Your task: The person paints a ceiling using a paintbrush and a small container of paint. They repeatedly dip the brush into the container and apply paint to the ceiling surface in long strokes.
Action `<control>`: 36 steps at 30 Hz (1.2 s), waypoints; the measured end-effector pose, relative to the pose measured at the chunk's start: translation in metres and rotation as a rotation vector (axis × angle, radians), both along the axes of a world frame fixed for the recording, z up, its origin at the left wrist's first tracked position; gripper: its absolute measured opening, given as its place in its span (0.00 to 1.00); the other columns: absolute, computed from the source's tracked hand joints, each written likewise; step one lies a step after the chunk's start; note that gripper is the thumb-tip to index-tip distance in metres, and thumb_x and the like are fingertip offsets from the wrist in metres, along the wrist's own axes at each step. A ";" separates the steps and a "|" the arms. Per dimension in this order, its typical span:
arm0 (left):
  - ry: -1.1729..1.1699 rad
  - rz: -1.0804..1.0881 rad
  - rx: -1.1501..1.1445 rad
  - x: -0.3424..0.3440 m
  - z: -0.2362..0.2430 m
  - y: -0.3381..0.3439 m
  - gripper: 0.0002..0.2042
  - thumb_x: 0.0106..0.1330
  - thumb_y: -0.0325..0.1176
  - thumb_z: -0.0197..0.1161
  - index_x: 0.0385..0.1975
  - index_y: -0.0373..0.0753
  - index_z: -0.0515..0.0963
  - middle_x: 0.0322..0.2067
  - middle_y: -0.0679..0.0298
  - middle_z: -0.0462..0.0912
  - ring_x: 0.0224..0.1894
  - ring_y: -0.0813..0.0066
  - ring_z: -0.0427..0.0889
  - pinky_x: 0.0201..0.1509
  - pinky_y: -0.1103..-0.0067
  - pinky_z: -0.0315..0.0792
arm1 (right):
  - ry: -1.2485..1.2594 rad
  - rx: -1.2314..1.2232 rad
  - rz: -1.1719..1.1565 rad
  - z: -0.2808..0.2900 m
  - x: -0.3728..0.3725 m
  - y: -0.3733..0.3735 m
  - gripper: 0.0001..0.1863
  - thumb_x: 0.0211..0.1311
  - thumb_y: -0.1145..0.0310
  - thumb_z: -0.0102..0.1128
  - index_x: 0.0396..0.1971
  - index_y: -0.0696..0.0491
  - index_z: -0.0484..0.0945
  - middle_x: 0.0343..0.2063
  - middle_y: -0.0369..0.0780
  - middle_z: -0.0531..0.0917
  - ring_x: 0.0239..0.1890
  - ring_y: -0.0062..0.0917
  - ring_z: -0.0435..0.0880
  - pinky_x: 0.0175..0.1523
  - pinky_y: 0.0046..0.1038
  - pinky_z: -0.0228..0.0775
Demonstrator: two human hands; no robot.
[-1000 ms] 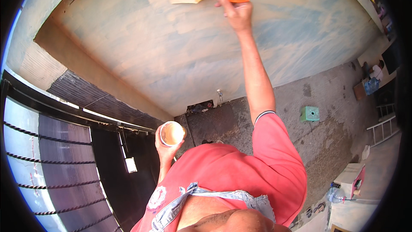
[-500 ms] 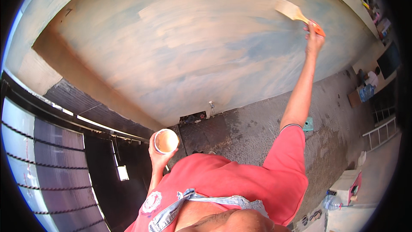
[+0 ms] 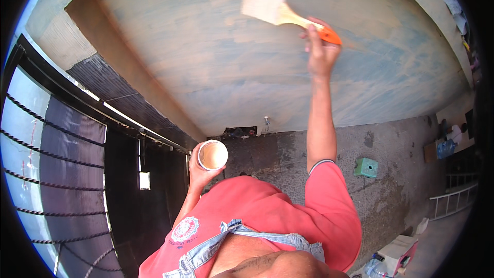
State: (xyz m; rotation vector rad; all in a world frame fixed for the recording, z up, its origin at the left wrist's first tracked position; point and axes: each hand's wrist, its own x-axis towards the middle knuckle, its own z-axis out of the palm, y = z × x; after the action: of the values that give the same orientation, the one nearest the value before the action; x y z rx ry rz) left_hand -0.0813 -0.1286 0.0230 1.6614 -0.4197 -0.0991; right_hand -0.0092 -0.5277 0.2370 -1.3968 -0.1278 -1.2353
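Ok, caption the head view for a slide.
Right hand sweeps a wide paintbrush across the ceiling; left hand holds a paint cup.

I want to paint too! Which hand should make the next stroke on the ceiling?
The right hand: it grips the paintbrush with its bristles up at the ceiling. The left hand is low, holding the paint cup.

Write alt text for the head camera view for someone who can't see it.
A person's right hand holds a wide paintbrush with an orange handle against a streaky blue-tan ceiling, arm raised. The left hand holds a small cup of tan paint near the red shirt.
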 end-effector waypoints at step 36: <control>-0.013 0.025 0.013 0.000 0.003 0.019 0.46 0.37 0.34 0.86 0.61 0.35 0.70 0.52 0.58 0.83 0.56 0.66 0.83 0.64 0.69 0.74 | 0.087 0.097 -0.601 0.036 -0.171 -0.301 0.19 0.68 0.64 0.68 0.53 0.61 0.81 0.40 0.44 0.89 0.30 0.13 0.79 0.25 0.14 0.60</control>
State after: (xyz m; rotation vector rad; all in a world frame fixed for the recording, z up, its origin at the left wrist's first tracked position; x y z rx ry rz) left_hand -0.0808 -0.1097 0.0261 1.6805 -0.4088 -0.0721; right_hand -0.1801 -0.8287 0.2729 -1.4498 0.4376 -1.6370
